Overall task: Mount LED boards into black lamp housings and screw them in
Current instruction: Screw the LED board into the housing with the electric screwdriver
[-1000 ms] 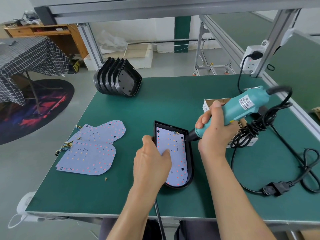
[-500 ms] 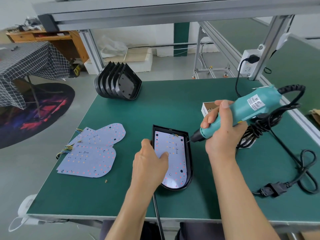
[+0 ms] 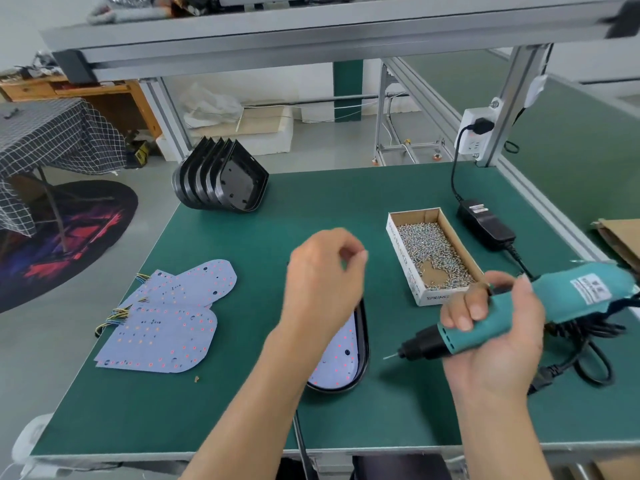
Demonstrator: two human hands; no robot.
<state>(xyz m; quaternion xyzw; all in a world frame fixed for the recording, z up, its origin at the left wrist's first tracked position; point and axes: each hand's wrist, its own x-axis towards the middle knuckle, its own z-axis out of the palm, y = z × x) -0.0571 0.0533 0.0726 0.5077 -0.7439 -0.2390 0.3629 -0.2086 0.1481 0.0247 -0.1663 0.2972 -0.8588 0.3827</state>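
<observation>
Since the earlier frame the left hand (image 3: 320, 271) has lifted off the LED board (image 3: 341, 355) and now hangs above the housing (image 3: 362, 344), moving right toward the screw box (image 3: 433, 252). Its fingers are loosely curled with thumb and forefinger tips close together; blur hides whether they pinch anything. The right hand (image 3: 491, 337) has pulled the screwdriver (image 3: 512, 317) away from the housing to the near right, fingers wrapped round the teal grip, bit (image 3: 389, 356) pointing left and clear of the board, likely held ready for the next screw. The board lies inside the housing at the near centre of the green bench (image 3: 311, 216), partly hidden by the left forearm. More boards (image 3: 166, 317) lie stacked at the near left and spare housings (image 3: 221, 178) stand nested on edge at the far left, within reach for later units. The open box of screws sits just right of the housing, probably so the free hand can fetch one quickly
</observation>
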